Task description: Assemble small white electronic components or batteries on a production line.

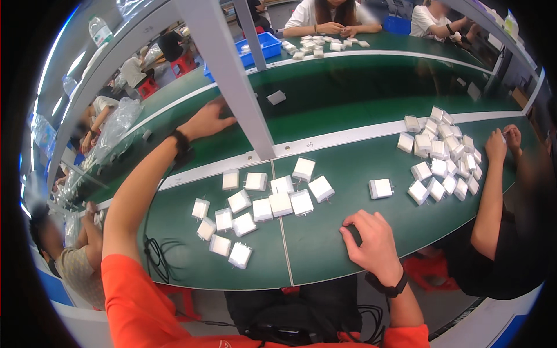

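My left hand (206, 120) reaches over the far side of the white rail, above the dark green belt, close to the grey upright post. Its thumb and fingers are apart, and I see nothing in it. A single white block (277, 97) lies on the belt beyond the post. Over the near green table my right hand (371, 239) is loosely curled, thumb apart from the fingers, with nothing visible between them. Nearest to it is a lone white block (380, 188) with thin pins. Several similar white blocks (262, 209) are spread left of centre.
A heap of white blocks (439, 151) sits at the right, beside a co-worker's hands (503, 142). Across the belt another person's hands (339, 29) are near more blocks and a blue bin (264, 46). A black cable (154, 255) hangs over the table's left edge.
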A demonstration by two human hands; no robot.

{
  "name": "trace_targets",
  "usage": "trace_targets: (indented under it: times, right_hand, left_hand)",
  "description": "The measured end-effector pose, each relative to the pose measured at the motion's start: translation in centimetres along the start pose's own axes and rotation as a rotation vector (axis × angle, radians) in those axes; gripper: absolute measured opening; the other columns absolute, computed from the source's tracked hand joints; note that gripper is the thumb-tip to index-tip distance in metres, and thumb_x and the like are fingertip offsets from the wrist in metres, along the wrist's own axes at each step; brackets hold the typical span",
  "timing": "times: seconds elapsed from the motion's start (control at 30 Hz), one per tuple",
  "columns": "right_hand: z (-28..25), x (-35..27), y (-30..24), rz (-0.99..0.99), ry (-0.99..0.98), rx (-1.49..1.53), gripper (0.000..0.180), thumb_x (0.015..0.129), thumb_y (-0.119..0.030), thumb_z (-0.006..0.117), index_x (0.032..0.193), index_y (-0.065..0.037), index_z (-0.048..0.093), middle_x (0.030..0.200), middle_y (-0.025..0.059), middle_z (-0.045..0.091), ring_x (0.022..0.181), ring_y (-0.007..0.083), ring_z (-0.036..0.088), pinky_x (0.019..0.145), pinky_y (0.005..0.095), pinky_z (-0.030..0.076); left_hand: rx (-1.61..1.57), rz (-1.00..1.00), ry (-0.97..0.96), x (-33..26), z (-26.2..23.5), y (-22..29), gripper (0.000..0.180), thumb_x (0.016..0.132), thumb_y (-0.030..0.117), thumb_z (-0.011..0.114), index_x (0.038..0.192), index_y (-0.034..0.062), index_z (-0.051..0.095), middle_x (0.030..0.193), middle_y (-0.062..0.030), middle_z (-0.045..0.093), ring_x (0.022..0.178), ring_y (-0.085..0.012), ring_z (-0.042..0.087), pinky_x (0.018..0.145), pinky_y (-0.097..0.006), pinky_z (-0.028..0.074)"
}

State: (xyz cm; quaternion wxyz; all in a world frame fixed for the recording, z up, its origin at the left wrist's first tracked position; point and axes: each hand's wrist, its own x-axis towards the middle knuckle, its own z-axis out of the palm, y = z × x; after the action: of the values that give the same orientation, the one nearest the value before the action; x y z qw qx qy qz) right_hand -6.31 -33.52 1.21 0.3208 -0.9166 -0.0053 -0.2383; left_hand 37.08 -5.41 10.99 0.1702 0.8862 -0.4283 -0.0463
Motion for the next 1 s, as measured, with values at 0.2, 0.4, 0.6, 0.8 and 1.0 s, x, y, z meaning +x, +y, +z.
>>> trace_targets:
  times: [0.2,0.4,0.6,0.8,1.0]
  right_hand:
    - [-0.2,0.6,0.2,0.004,-0.032,0.058,0.013,0.088,-0.006,0.080,0.095,-0.006,0.069,0.089,0.0057,0.069,0.071,0.0305,0.056,0.067,0.0398,0.043]
    - [-0.5,0.7,0.1,0.027,-0.031,0.076,0.014,0.089,-0.007,0.081,0.094,-0.007,0.069,0.085,0.0038,0.066,0.067,0.0268,0.054,0.064,0.0386,0.041]
    - [-0.5,1.1,0.4,0.008,-0.044,0.104,0.014,0.088,-0.007,0.082,0.092,-0.008,0.068,0.082,0.0026,0.064,0.066,0.0249,0.054,0.065,0.0378,0.040]
    - [-0.2,1.2,0.5,0.021,-0.052,0.099,0.013,0.088,-0.006,0.082,0.091,-0.008,0.069,0.080,0.0025,0.064,0.065,0.0249,0.053,0.065,0.0375,0.039]
    - [-0.6,0.9,0.6,0.024,-0.051,0.077,0.013,0.088,-0.006,0.082,0.090,-0.007,0.069,0.080,0.0029,0.066,0.065,0.0255,0.054,0.066,0.0377,0.039]
  left_hand:
    - [-0.136,0.173,0.159,11.7,6.4,-5.6,0.073,0.098,0.041,0.084,0.152,0.0007,0.057,0.140,-0.0173,0.069,0.122,-0.0262,0.070,0.105,-0.041,0.056]
    - [0.128,0.137,0.185,16.6,10.0,-2.3,0.059,0.098,0.030,0.086,0.145,0.0018,0.065,0.133,-0.0157,0.071,0.110,-0.0206,0.072,0.098,-0.037,0.059]
    - [-0.155,0.197,0.104,17.4,9.1,-3.6,0.056,0.092,0.010,0.088,0.143,0.0044,0.067,0.135,-0.0112,0.071,0.106,-0.0182,0.072,0.094,-0.034,0.060]
    - [-0.281,0.267,0.135,16.2,8.2,-3.2,0.053,0.092,0.009,0.088,0.141,0.0063,0.069,0.124,-0.0075,0.075,0.099,-0.0164,0.072,0.093,-0.034,0.061]
    - [-0.232,0.117,0.175,13.5,5.5,-6.3,0.054,0.088,0.013,0.088,0.138,0.0064,0.070,0.121,-0.0093,0.077,0.106,-0.0171,0.072,0.098,-0.038,0.061]
